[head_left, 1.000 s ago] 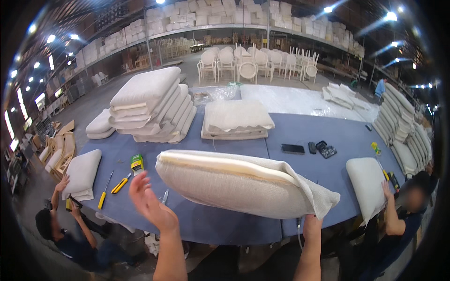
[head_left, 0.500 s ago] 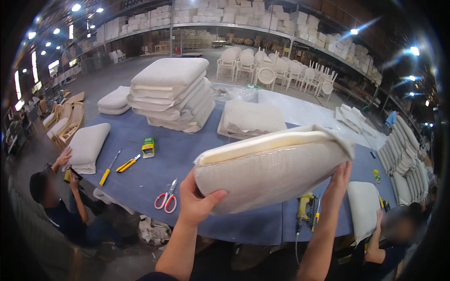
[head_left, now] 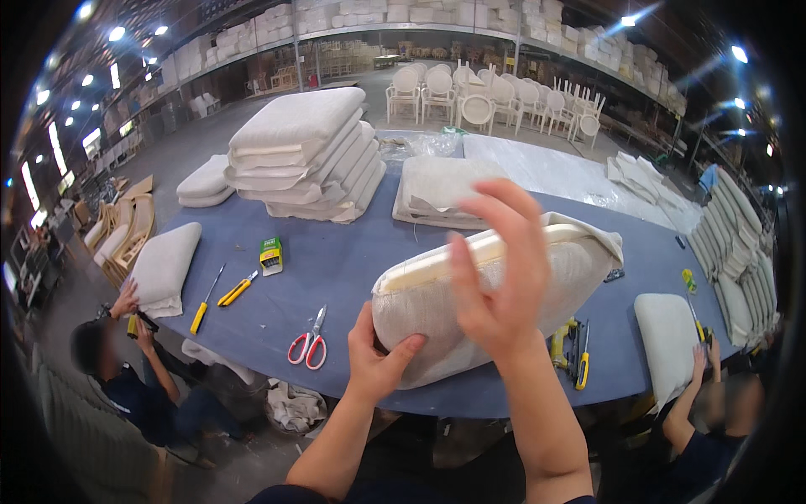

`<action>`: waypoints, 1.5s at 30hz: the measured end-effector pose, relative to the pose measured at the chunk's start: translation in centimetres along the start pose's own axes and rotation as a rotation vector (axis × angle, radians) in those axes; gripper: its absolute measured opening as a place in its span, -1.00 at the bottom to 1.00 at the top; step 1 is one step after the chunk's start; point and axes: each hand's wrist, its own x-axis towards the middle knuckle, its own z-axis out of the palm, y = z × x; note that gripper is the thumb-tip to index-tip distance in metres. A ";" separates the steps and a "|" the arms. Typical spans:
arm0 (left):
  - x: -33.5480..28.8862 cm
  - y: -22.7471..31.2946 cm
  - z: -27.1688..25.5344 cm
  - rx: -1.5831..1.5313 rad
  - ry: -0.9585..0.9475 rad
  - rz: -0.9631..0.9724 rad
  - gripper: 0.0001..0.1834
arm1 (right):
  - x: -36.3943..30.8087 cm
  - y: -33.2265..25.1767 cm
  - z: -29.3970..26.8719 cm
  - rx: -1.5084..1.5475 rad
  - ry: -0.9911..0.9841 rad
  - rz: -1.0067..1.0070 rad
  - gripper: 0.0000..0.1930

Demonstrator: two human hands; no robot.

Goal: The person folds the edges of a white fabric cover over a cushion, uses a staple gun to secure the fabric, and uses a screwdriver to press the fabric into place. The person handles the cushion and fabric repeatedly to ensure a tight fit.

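A padded seat cushion in light grey-beige fabric is tilted up on edge above the blue table, a strip of cream foam showing along its top edge. My left hand grips its left end, thumb on the face towards me. In front of the cushion's middle, my right hand is raised with fingers and thumb apart, blurred by motion. It hides part of the cushion, and whether it touches the fabric is unclear. Red-handled scissors lie left of my left hand. A yellow-bodied tool and a yellow-handled screwdriver lie to the right.
The blue table carries a tall cushion stack, a lower stack, yellow-handled pliers, another screwdriver and a green box. Co-workers at left and right handle cushions. Chairs stand beyond.
My right hand has let go of the cushion's right end and moved left and up before its middle. My left hand still holds the left end. The view has shifted slightly.
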 end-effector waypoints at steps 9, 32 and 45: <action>0.6 3.8 -1.7 -0.153 -0.193 0.003 -0.23 | -0.5 -2.1 3.0 0.060 -0.350 0.166 -0.54; 2.6 6.3 -4.2 0.155 -0.138 0.090 -0.71 | -1.7 -0.1 -0.1 0.306 -0.156 0.016 -0.74; 3.9 11.1 -2.7 0.595 -0.231 0.111 -0.80 | -1.5 0.1 0.1 0.282 -0.189 -0.023 -0.74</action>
